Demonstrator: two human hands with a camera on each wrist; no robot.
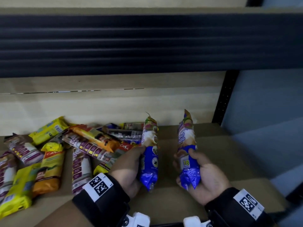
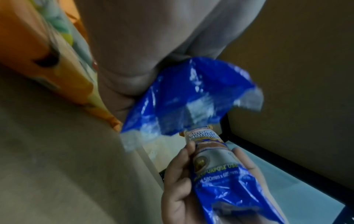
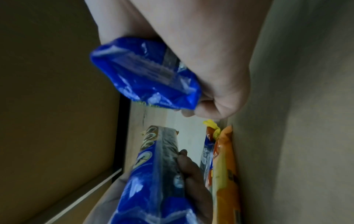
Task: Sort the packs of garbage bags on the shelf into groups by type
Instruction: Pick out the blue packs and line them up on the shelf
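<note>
Blue plastic fills both wrist views, blurred and close, so little print on it can be read. In the head view each hand holds one blue-and-white pack upright above the brown shelf, near the middle of the picture. On the right pack "18 BAGS 27L" is legible; the larger wording above it is partly wrapped out of sight. The left pack is turned edge-on, its label mostly hidden, and its lower half is covered by the palm.

The left hand has fingers curled round its pack from the 9 o'clock side, thumb tip up near the pack's middle. The right hand grips from the 3 o'clock side, thumb across the front just above the number, fingers wrapped behind with only their tips showing. Both wrists wear black bands with square printed markers, and both forearms are cut off by the bottom edge.

At 8 to 10 o'clock a loose pile of yellow, orange and purple packs lies on the shelf, overlapping; those at the left edge are cropped. The left hand's knuckles are just beside the pile's nearest pack. A dark ribbed panel spans the top.
</note>
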